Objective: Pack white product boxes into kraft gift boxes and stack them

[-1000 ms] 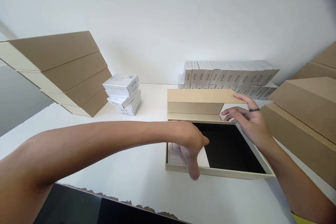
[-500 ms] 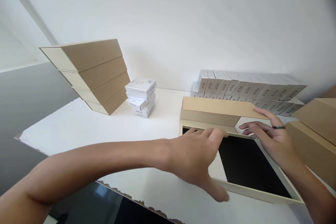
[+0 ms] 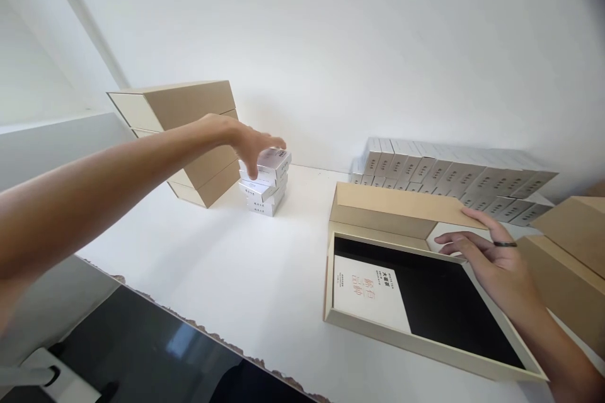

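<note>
- At 12 o'clock, see the big white wall (image 3: 307, 56), plain and bright.
- Below, see the white table (image 3: 293, 252), flat and smooth, with a rough, chipped edge (image 3: 246, 354) at 7 o'clock.
- At 9 o'clock, see a pile of tan boxes (image 3: 217, 167); near 4 o'clock, far out, more tan boxes (image 3: 571, 271).
- At 4 o'clock, on the table, find the open tan box (image 3: 401, 344), with black inside and the lid (image 3: 401, 203) up at the back. Looks stiff, like thick card, and maybe a bit heavy. Best to hold by the side walls.
- At 3 o'clock, behind the lid, see rows of silver boxes (image 3: 454, 170).
- Inside the open tan box, at the left end, see a flat white piece (image 3: 373, 312) with print.
- Near the middle, toward 9 o'clock, find the small pile (image 3: 267, 190) of silver boxes, a bit crooked. Looks light, shiny and maybe slippery, easy to dent. Best to pinch the top one by two sides, softly.
- Last, see fingers. On the left hand (image 3: 248, 141), wide around the top of the small pile; cannot tell about touching. On the right hand (image 3: 496, 264), loosely bent, with one fingertip on the lid's edge; cannot tell about a firm grip.
</note>
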### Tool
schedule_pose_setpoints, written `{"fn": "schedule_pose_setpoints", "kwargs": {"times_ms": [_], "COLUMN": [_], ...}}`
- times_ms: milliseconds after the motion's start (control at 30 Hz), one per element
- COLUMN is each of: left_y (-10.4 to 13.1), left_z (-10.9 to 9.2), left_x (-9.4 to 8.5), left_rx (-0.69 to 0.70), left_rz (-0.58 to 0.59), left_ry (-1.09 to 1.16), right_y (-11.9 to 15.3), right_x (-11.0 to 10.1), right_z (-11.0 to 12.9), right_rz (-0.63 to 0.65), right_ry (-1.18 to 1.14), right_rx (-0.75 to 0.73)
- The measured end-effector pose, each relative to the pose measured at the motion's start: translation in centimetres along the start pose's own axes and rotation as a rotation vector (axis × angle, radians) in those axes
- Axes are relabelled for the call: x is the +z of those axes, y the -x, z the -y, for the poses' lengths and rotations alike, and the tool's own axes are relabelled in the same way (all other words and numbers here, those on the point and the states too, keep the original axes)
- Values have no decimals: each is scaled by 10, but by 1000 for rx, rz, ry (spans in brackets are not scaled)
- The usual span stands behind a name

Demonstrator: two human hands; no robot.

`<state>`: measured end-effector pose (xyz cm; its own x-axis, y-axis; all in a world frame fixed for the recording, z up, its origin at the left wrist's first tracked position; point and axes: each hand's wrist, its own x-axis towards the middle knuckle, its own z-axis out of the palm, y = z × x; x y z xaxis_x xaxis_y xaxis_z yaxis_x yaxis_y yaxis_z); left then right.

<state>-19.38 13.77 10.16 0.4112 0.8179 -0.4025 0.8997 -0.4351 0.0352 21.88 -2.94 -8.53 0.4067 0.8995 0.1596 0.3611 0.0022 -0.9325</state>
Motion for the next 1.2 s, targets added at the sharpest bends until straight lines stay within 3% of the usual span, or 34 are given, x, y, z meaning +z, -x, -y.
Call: {"fn": "schedule_pose_setpoints", "kwargs": {"times_ms": [200,300,367,500,633,733,900,1033,1200], "left_y": [-1,8,20,46,51,41,37,43,26], "left_z": [10,17,10,-42,-95,-110,-131,-177,-231], "left_x": [13,6,-1,6,45,67,69,76,84], "left_rx": [20,2,12,141,426,499,542,641,629], "left_rz": [50,-4,-66,-105,67,93,-51,-149,-100], "left_ry": [62,52,53,51,-60,-130,32,91,106], "right_y": [1,-2,-3,-4,-2,0,1,5,13], "right_x": [-1,-2,-2,-1,0,2,4,4,3], "right_z": [-2,-5,-7,-8,-5,-3,-2,1,11], "right_rz": [1,-6,3,15,10,16,17,46,89], "right_ry": [-16,5,11,-13,-11,-23,-51,-111,-179], "right_rx": [-5,-14,-17,-30,-44,-50,-52,-41,2]}}
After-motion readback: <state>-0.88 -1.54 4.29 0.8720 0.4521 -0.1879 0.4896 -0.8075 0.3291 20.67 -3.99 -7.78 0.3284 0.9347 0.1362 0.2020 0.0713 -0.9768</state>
